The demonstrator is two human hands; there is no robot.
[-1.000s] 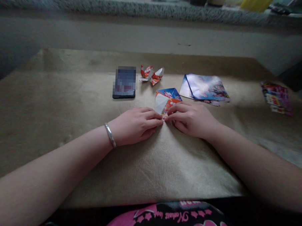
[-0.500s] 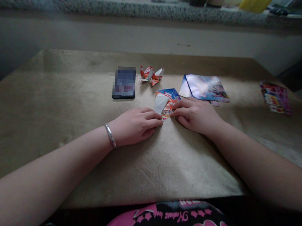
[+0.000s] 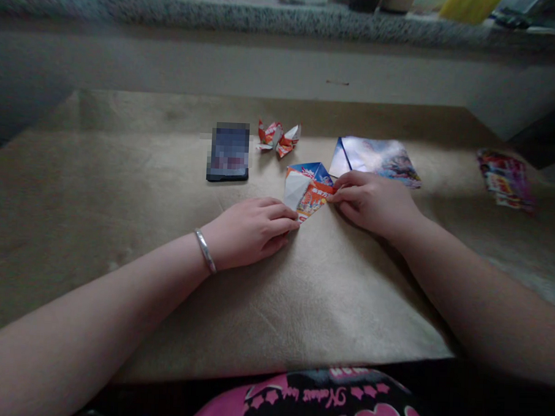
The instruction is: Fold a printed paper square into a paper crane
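A partly folded sheet of printed paper (image 3: 306, 189), orange, blue and white, lies on the tan table cover (image 3: 122, 183) in the middle. My left hand (image 3: 251, 230), a silver bangle on its wrist, presses the paper's near corner with curled fingertips. My right hand (image 3: 374, 203) pinches the paper's right corner with its fingers together. A small finished paper figure (image 3: 279, 138) in red and white stands just beyond.
A dark phone (image 3: 229, 152) lies left of the paper figure. A stack of printed sheets (image 3: 381, 157) rests at the right, and another printed sheet (image 3: 506, 178) lies near the table's right edge. A speckled ledge (image 3: 221, 12) with several items runs along the back.
My right hand has slid up and to the right along the paper's edge, from its near corner to its right corner. My left hand has stayed in place.
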